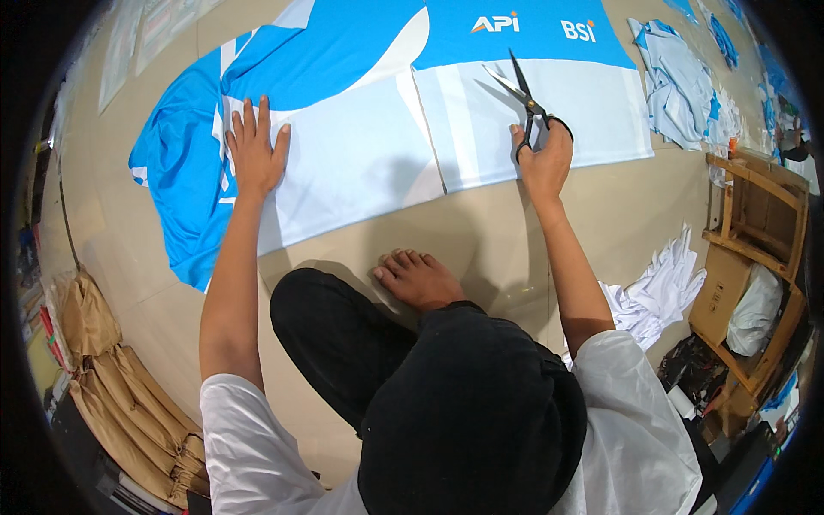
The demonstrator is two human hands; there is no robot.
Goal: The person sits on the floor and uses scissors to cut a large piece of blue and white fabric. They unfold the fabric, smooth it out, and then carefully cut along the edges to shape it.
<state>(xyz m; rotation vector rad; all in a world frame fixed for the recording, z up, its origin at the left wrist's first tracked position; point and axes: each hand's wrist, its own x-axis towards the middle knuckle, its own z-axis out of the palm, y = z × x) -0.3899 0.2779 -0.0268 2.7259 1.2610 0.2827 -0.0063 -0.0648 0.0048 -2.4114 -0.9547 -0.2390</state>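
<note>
Blue, pale-blue and white printed fabric (343, 172) is spread over the tiled floor in front of me. A cut line splits its flat part from a second panel (592, 112) on the right. My left hand (257, 150) lies flat on the fabric with its fingers spread, beside a bunched blue fold (184, 163). In my right hand (548, 165) is a pair of black-handled scissors (534, 107), my thumb and fingers at the handle loops. Their blades stand apart, pointing away from me above the right panel, and cast a shadow on it.
White cloth scraps (657, 287) lie heaped at the right, near a wooden frame (755, 206) with a cardboard box (719, 296). More pale-blue cloth (674, 86) sits at the far right. Brown gathered cloth (120, 386) is at the lower left. My bare foot (419, 279) rests near the fabric edge.
</note>
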